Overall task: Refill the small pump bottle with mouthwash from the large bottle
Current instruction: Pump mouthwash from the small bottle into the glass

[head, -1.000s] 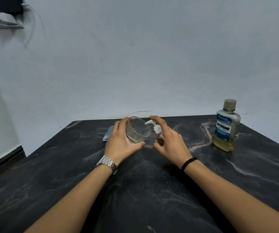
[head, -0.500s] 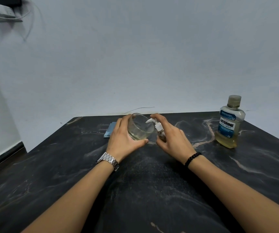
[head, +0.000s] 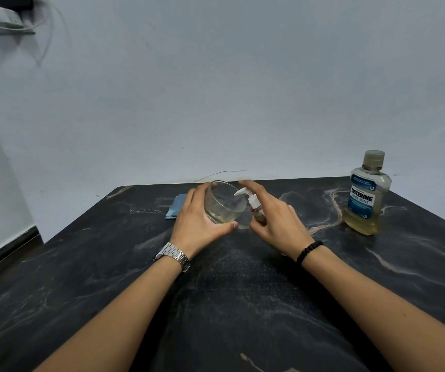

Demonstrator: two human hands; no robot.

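Setting: dark marbled table (head: 216, 304) set against a plain pale wall (head: 216, 89).

Item 1: small pump bottle (head: 256, 210), near the far centre of the table, white pump head aimed left over the rim of a glass. The right hand (head: 277, 224) curls round its body, forefinger laid over the pump top.

Item 2: clear glass (head: 222, 204), tilted toward the nozzle, a little pale liquid in its base. The left hand (head: 197, 221) wraps it, thumb beneath.

Item 3: large bottle (head: 366, 194) of mouthwash, upright, capped, well apart to the right, partly full.

Item 4: blue cloth (head: 175, 206), behind the left hand.

Change over the last second: both grips match the earlier views; the shift in framing looks like head movement. Judgement: pumping into the glass, emptying or testing; whether the refill is already done cannot be told.
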